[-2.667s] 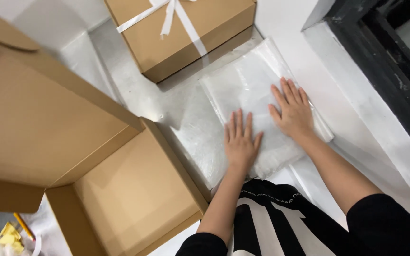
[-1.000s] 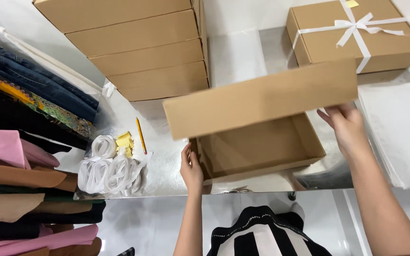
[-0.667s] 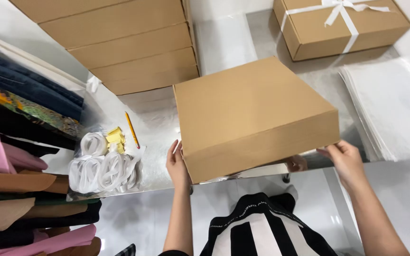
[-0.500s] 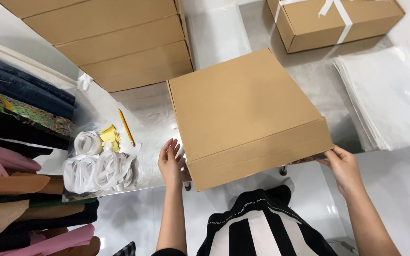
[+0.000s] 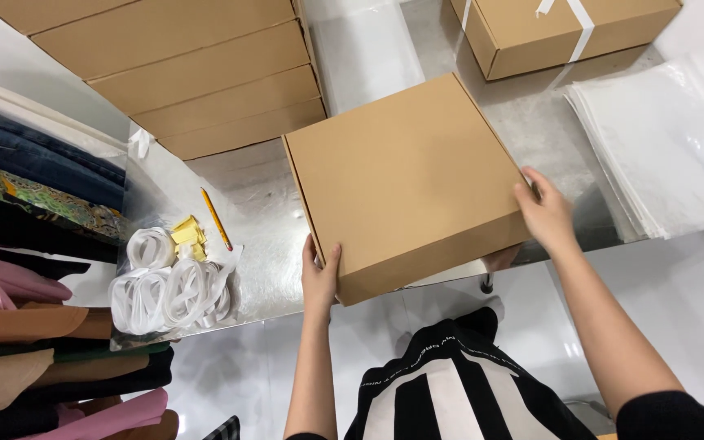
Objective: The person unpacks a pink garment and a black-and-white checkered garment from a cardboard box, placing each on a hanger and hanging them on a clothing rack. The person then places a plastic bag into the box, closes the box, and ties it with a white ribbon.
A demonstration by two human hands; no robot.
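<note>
Two hands clamp closed brown box (image 5: 405, 179) on worktop (image 5: 262, 212): left hand (image 5: 320, 277) near corner, right hand (image 5: 545, 213) right edge. Ribboned box (image 5: 531, 33) behind. Box shifted right, lid now shut.

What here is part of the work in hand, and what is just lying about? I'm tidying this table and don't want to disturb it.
In hand:
closed box
left hand on its near corner
right hand on its right edge

Lying about:
ribboned box
box stack
clear bags
ribbon coils
pencil
folded clothes
</note>
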